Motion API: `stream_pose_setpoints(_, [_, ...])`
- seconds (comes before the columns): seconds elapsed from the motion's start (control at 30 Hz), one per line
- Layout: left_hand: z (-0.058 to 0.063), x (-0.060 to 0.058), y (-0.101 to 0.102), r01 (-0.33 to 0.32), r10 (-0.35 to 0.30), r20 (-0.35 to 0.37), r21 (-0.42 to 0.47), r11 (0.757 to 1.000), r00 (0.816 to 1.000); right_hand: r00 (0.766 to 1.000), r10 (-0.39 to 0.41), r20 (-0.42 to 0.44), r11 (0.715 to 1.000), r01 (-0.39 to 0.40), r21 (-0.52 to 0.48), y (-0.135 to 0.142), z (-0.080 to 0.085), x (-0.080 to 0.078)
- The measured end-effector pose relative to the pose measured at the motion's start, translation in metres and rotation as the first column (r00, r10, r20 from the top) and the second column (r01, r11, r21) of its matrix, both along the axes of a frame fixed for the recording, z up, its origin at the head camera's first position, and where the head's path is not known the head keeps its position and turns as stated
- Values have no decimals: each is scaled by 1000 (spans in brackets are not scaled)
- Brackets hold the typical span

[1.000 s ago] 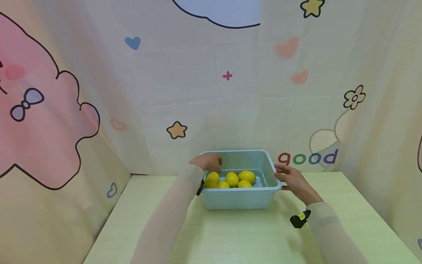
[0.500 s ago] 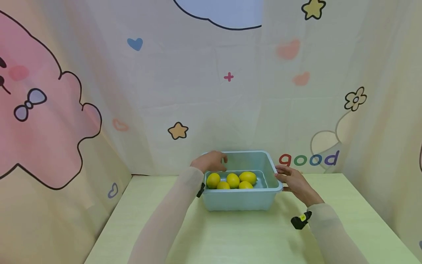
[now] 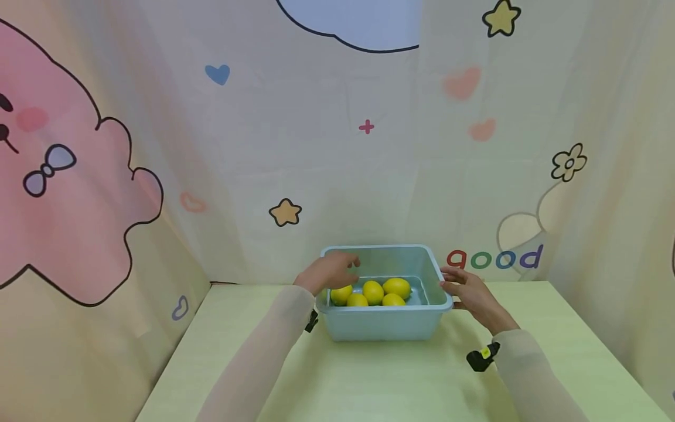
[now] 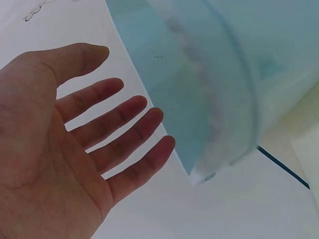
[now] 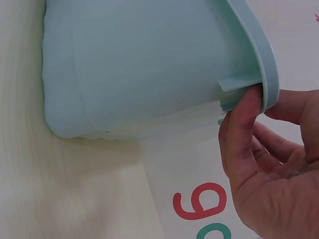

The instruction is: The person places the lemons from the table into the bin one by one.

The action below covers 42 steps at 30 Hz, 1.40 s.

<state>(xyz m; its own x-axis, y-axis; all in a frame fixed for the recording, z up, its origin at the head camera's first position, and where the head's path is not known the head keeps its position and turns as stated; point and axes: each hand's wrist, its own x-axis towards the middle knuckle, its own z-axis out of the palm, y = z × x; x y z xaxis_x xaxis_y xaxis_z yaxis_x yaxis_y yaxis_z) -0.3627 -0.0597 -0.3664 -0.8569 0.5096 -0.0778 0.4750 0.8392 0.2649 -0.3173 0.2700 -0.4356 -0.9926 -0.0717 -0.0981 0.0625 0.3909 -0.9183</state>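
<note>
A light-blue plastic basin stands on the table, with several yellow lemons lying in it. Over its left rim is my left hand, partly covering the leftmost lemon in the head view. The left wrist view has this hand with fingers spread and nearly straight, holding nothing, beside the blurred basin wall. At the opposite end, my right hand grips the basin's right rim. From the right wrist, this hand pinches the rim between thumb and fingers, fingertips under the lip.
The pale wood-look table extends in front of the basin and to both sides. Close behind the basin hangs a printed curtain with hearts, stars and the word "good". More curtain closes off the right side.
My left hand has risen out from among the lemons and drawn back left toward the rim, its fingers loosening. The right hand keeps its grip, and the basin stays in place.
</note>
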Motion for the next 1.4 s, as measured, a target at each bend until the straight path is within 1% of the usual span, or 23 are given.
stream_pose_setpoints(0.13, [-6,6,-4,-3,3,-16,4,1000,1000,1000,-4,-5,1000,4,28,0,1,3])
stream_pose_setpoints(0.27, [-9,13,-7,-33,34,-43,19,999,998,1000,4,-22,998,-2,63,-1,5,3])
stream_pose_setpoints(0.47, [-12,20,-10,-68,74,-114,54,996,991,997,10,-73,988,1,155,-3,11,0])
stream_pose_setpoints(0.53, [-13,22,-12,-78,87,-126,71,994,988,997,11,-81,982,5,189,-3,13,0])
stream_pose_setpoints(0.63, [-15,26,-14,-91,104,-132,100,991,986,995,35,-93,970,-12,244,-4,16,2])
stream_pose_setpoints(0.7, [-15,29,-16,-96,112,-140,113,989,984,992,55,-115,958,-20,287,-5,19,3])
stream_pose_setpoints(0.77, [-14,31,-18,-99,117,-152,120,988,982,985,80,-153,939,-24,343,-5,23,5])
stream_pose_setpoints(0.87, [-13,34,-21,-97,118,-173,124,988,978,968,106,-227,908,-1,420,-8,28,7])
stream_pose_setpoints(0.97, [-11,37,-25,-87,111,-194,127,988,975,946,139,-294,879,19,476,-12,34,10])
stream_pose_setpoints(1.13, [-11,41,-30,-73,104,-210,148,986,972,899,209,-385,845,32,533,-21,45,18])
stream_pose_setpoints(1.2, [-11,43,-32,-72,104,-216,153,986,971,875,236,-424,831,44,555,-25,49,19])
stream_pose_setpoints(1.33, [-11,48,-34,-65,102,-239,158,985,966,835,283,-473,800,66,597,-36,54,20])
stream_pose_setpoints(1.4, [-10,52,-34,-60,98,-255,155,986,962,821,307,-481,785,67,615,-42,58,21])
